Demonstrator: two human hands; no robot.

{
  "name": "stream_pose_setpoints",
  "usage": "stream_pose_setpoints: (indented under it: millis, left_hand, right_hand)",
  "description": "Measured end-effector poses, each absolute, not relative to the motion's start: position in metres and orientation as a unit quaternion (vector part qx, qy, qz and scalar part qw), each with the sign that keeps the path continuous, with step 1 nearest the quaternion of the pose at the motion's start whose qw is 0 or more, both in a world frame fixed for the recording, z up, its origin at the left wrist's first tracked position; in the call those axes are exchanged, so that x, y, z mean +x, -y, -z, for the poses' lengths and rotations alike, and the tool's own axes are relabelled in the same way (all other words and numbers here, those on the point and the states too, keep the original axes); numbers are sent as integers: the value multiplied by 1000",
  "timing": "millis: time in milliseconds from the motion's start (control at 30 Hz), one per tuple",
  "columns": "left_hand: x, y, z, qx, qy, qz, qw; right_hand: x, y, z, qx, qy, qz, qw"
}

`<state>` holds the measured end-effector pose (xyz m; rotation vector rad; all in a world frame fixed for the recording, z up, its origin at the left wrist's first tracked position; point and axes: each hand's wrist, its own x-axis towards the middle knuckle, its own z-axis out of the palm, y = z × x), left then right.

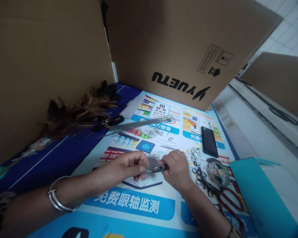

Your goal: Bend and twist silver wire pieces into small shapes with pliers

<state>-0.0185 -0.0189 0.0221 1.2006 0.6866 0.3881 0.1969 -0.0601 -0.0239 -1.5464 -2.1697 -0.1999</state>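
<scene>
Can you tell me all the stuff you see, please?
pliers: one, metallic, centre
thin wire: one, silvery, left of the pliers
wire bundle: one, silvery, beyond the pliers
wire bits: many, silvery, near the bundle
feathers: several, brown and black, left
tag: at least one, black, beside the feathers
phone-like slab: one, black, right
round dish: one, pale-rimmed, right
small loops: several, black, mostly left of the dish
scissors: one, red-handled, lower right
box: one, teal, right edge
cardboard panels: at least three, brown, left, back and right
printed mat: one, mostly blue and white, underneath
bangle: one or more, silver, left wrist
left hand: one, bare, pinching the wire
right hand: one, bare, gripping the pliers
</scene>
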Motion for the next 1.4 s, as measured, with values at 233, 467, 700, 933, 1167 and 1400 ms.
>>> stream_pose_setpoints:
  millis: [233, 467, 700, 933, 1167, 1400]
  left_hand:
    - [-18, 21, -13, 503, -302, -171, 792]
    - [-19, 28, -9, 444, -305, -172, 825]
    - [-18, 39, -11, 374, -311, -175, 856]
    - [-17, 43, -9, 346, -332, -211, 852]
    - [-18, 42, -10, 361, -327, -217, 846]
    - [-18, 41, -10, 378, -335, -210, 837]
  right_hand:
    - [197, 61, 25, -557, 793, 94, 227]
    - [196, 61, 24, -549, 795, 109, 232]
    - [192, 64, 20, -561, 779, 119, 253]
    - [191, 64, 19, -561, 783, 135, 230]
    - [191, 65, 18, -543, 800, 142, 213]
    - [193, 67, 15, -536, 807, 151, 197]
